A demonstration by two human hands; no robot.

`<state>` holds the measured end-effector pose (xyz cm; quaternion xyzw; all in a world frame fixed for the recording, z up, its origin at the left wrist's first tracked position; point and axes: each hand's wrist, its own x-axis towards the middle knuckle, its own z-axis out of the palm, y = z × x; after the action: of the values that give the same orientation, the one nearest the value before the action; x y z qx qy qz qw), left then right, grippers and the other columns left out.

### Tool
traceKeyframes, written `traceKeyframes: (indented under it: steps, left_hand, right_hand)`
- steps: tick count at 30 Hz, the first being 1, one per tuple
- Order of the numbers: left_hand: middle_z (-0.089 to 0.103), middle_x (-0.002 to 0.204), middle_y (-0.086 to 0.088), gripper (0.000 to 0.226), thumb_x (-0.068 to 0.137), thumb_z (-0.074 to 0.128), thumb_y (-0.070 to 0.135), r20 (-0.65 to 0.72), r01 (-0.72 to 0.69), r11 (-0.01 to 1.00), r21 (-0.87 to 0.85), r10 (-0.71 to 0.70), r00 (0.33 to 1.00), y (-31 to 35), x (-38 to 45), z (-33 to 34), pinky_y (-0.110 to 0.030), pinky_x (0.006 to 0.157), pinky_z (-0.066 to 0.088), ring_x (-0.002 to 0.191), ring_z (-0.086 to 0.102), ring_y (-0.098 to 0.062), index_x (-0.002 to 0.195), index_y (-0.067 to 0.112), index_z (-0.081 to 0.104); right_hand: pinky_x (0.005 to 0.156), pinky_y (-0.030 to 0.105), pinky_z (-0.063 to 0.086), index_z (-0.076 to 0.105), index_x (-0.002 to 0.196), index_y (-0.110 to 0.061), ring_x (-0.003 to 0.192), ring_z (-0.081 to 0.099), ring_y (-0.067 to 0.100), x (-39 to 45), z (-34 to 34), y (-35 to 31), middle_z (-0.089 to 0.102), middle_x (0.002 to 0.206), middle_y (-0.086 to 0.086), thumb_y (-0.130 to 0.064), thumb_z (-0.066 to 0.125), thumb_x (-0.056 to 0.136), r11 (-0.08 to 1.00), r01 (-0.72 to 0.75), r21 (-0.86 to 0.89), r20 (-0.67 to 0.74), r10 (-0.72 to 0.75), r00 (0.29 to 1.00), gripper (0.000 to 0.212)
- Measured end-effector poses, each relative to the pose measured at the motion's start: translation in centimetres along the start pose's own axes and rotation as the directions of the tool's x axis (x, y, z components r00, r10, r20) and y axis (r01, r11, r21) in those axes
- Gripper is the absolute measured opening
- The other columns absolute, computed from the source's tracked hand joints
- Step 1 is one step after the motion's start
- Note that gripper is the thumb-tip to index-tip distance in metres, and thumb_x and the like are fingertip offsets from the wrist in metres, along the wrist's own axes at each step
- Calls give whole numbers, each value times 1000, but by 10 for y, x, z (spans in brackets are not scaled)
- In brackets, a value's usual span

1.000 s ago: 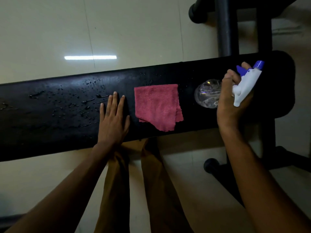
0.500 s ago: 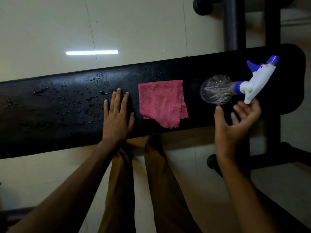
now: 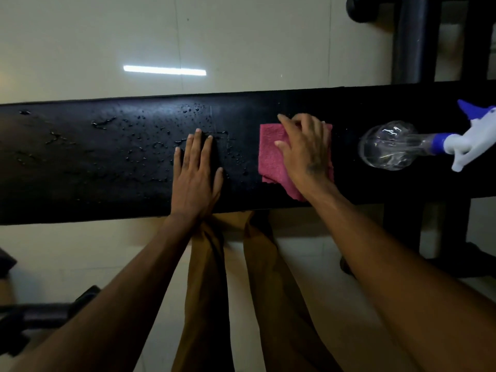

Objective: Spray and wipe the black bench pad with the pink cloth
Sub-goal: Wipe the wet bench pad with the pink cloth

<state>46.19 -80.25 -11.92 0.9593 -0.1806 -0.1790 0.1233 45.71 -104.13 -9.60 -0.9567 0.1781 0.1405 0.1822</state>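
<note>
The long black bench pad (image 3: pixel 80 167) runs across the view, with water droplets (image 3: pixel 150 135) scattered over its left and middle part. My left hand (image 3: pixel 194 173) lies flat on the wet pad, fingers straight. Just right of it lies the pink cloth (image 3: pixel 269 154). My right hand (image 3: pixel 306 151) covers the cloth, with the thumb spread and the fingers bent down onto its far edge. A clear spray bottle (image 3: pixel 389 149) with a white and blue trigger head (image 3: pixel 472 138) lies on its side on the pad at the right, apart from both hands.
Black bench frame posts (image 3: pixel 414 38) rise behind the pad at the right, and a leg (image 3: pixel 400 232) stands below it. My legs in brown trousers (image 3: pixel 206 277) are under the near edge. Pale floor tiles (image 3: pixel 241 36) surround the bench.
My right hand let go of the spray bottle, which now lies on the pad, and moved left onto the pink cloth. My left hand stayed flat on the pad.
</note>
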Motion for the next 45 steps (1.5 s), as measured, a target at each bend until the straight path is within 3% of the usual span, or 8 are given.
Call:
traceKeyframes:
  steps: [4, 9, 13, 17, 27, 34, 42, 45]
  left_hand:
    - [8, 168, -13, 65, 103, 33, 41, -43, 50, 999, -18, -51, 998, -29, -7, -10, -48, 126, 1, 155, 3, -26, 159, 11, 17]
    - [12, 167, -15, 64, 103, 30, 40, -94, 85, 996, -18, -86, 992, -69, -20, -20, -50, 126, 3, 155, 7, -28, 158, 9, 21]
    - [10, 167, -16, 64, 104, 31, 41, -135, 123, 992, 5, -121, 983, -100, -22, -24, -54, 125, 4, 155, 6, -30, 158, 9, 19]
    - [12, 167, -16, 63, 106, 31, 42, -180, 149, 988, 36, -141, 974, -132, -16, -23, -56, 124, 4, 155, 7, -31, 159, 10, 20]
    - [22, 165, -14, 60, 105, 35, 38, -293, 60, 997, 43, -45, 955, -151, -6, -6, -57, 124, 10, 153, 18, -29, 157, 8, 27]
    - [23, 165, -12, 60, 104, 38, 38, -292, 34, 999, -13, -37, 956, -157, -5, -7, -55, 124, 10, 154, 17, -26, 156, 10, 29]
    - [25, 164, -12, 58, 104, 38, 37, -311, 34, 999, -10, -36, 950, -156, -6, -5, -54, 125, 10, 153, 20, -27, 156, 10, 32]
    - [24, 164, -12, 58, 104, 37, 37, -306, 23, 999, -23, -29, 952, -156, -6, -5, -53, 125, 8, 153, 19, -27, 156, 10, 31]
  right_hand:
    - [104, 42, 35, 67, 106, -16, 102, 56, 29, -4, -4, -15, 61, 102, 8, -27, 64, 93, 985, 158, 71, -59, -154, 986, 17]
    - [80, 29, 34, 69, 100, -11, 86, 53, 22, -17, -10, -71, 59, 95, 10, -23, 53, 89, 898, 410, 158, -113, -396, 911, 22]
    - [93, 30, 33, 66, 117, -18, 109, 54, 28, 15, 6, -106, 61, 112, 8, -35, 61, 88, 941, 322, 103, -209, -296, 932, 34]
    - [122, 58, 10, 34, 154, -29, 151, 20, 31, 26, 44, -118, 31, 160, 9, -57, 48, 91, 979, 175, -109, -84, -184, 979, 69]
    - [122, 58, 5, 15, 159, -19, 154, 8, 29, 33, 101, -153, 12, 167, 11, -49, 16, 102, 965, -100, -242, -185, 55, 981, 65]
    - [124, 53, 6, 13, 159, -14, 154, 8, 29, -38, 112, -147, 13, 166, 13, -35, 29, 105, 835, 478, -271, 139, -457, 878, 59]
    - [122, 58, -2, 8, 160, -21, 154, 2, 28, 31, 115, -201, 4, 168, 11, -47, 14, 104, 959, -205, -197, -177, 171, 969, 62]
    - [123, 56, 1, 13, 159, -17, 154, 8, 31, -20, 123, -192, 10, 166, 14, -43, 21, 106, 932, 218, -291, -3, -229, 973, 59]
